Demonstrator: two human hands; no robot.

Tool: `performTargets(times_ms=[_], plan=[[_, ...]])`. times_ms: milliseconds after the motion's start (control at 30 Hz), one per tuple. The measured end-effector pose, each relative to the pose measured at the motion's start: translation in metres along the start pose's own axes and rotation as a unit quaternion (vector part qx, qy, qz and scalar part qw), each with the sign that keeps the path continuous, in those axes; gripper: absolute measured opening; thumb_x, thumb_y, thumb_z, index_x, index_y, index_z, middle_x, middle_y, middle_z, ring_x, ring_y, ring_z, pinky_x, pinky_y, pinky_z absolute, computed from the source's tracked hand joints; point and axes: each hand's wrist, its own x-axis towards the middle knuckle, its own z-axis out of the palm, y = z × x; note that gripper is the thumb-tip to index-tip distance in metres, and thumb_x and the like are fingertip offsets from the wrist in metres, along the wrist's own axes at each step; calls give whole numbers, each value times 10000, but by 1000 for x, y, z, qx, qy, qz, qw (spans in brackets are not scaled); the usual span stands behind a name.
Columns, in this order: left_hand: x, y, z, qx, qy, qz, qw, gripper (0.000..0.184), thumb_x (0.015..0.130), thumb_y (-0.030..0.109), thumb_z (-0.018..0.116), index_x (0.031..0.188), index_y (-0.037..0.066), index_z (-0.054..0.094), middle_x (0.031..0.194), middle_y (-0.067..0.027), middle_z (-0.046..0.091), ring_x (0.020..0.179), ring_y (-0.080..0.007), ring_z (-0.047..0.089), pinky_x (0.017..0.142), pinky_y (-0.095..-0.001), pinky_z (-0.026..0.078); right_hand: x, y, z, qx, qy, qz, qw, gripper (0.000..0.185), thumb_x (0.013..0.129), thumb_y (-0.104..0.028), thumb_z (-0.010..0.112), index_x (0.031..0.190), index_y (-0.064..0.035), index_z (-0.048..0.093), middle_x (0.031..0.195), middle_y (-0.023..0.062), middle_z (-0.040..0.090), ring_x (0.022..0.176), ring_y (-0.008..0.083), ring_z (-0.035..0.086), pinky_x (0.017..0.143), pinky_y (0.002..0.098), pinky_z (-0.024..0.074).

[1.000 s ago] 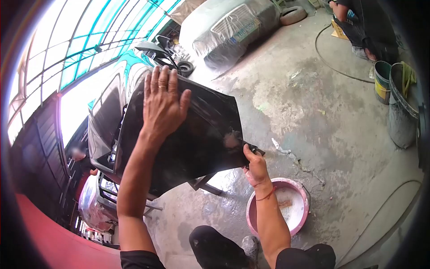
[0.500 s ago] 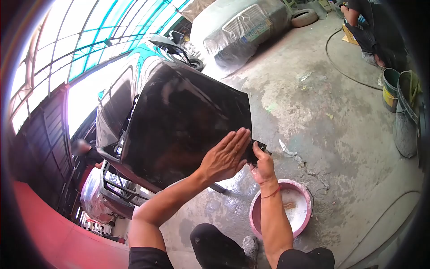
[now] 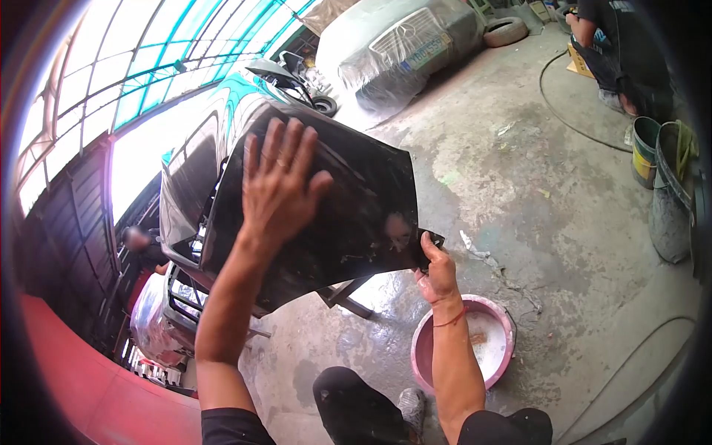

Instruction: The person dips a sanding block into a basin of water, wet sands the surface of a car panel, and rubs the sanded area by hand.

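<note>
A large black car panel (image 3: 348, 222), glossy and smudged with pale marks, lies tilted in front of me. My left hand (image 3: 278, 185) is spread over the panel's upper left part, palm down, fingers apart; it appears to lie flat on the surface. At the panel's lower right corner, my right hand (image 3: 437, 271) grips the edge, thumb on top and fingers underneath, partly hidden. Under the panel shows a dark stand leg (image 3: 347, 300). Below my right hand, a pink basin (image 3: 506, 319) stands on the floor with whitish contents and a small brown piece inside.
A plastic-covered car (image 3: 400, 55) stands at the back, near a loose tire (image 3: 506, 31). Buckets (image 3: 644, 152) and a hose (image 3: 556, 104) are at right, where a person (image 3: 612, 52) crouches. Another person (image 3: 148, 248) is at left, beyond a red surface (image 3: 81, 363).
My left hand has swept from the panel's right edge up and left across its surface, its fingers now spread. My right hand keeps its grip on the corner.
</note>
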Motion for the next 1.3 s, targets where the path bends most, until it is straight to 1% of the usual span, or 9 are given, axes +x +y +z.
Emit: performTargets(times_ms=[200,267,433,733,933,1100,1200,1267,1300], plan=[[9,-3,13,30,14,-17,999,530,985,369,548,1403,43,546,1484,-138,506,1448,-297,378,1224,-508,176,-1,0,3,19,-31,-17,999,293,1023,-262,572,1159,-17,655,1076,77,708,948,170,699,808,296,562],[-2,9,15,-17,17,23,999,491,974,321,578,1378,40,571,1453,-132,540,1418,-291,429,1214,-505,215,-2,1,1,-2,-21,-8,1000,286,1030,-253,559,1187,-37,660,1122,69,710,1013,172,688,894,316,545],[-34,66,25,-185,-30,147,971,462,910,230,657,1332,50,609,1426,-103,566,1402,-256,455,1195,-476,294,-8,-1,5,-5,-36,-9,999,290,1026,-261,568,1177,-29,655,1097,64,706,985,170,688,859,310,548],[-60,97,27,-218,-41,193,956,405,938,272,640,1292,75,642,1415,-93,574,1383,-214,476,1187,-440,320,-1,-2,2,-7,-23,-27,999,305,1025,-273,569,1174,-21,652,1082,66,694,965,168,677,833,308,542],[-27,45,7,-84,26,21,996,476,864,403,698,1288,188,661,1428,-115,558,1413,-324,424,1181,-560,240,4,0,1,-3,-32,-31,999,297,1018,-277,583,1161,-28,659,1078,63,699,956,163,680,817,305,542],[-10,-19,8,116,45,-120,985,540,983,455,536,1373,84,587,1501,-187,469,1445,-347,362,1189,-568,193,4,0,-4,-6,-15,-20,1000,279,1023,-259,575,1180,-48,666,1127,64,709,1021,173,684,896,320,539],[-9,-23,16,67,39,-115,990,578,1025,450,454,1429,42,517,1526,-192,435,1458,-339,341,1197,-553,185,4,-1,-3,3,-25,-23,999,275,1017,-260,588,1170,-47,669,1124,63,711,1009,173,688,892,316,542],[-12,0,18,-9,45,-104,994,560,1005,372,507,1454,39,484,1535,-183,427,1467,-325,333,1209,-524,181,3,-2,-2,-3,-35,-22,999,272,1019,-260,585,1169,-49,669,1125,60,711,998,172,691,875,317,548],[-12,13,13,-36,11,-30,999,557,979,332,543,1445,31,491,1530,-178,434,1466,-316,339,1212,-508,185,4,0,-3,-4,-35,-21,999,272,1019,-260,585,1169,-49,669,1125,60,711,998,172,691,875,317,548]])
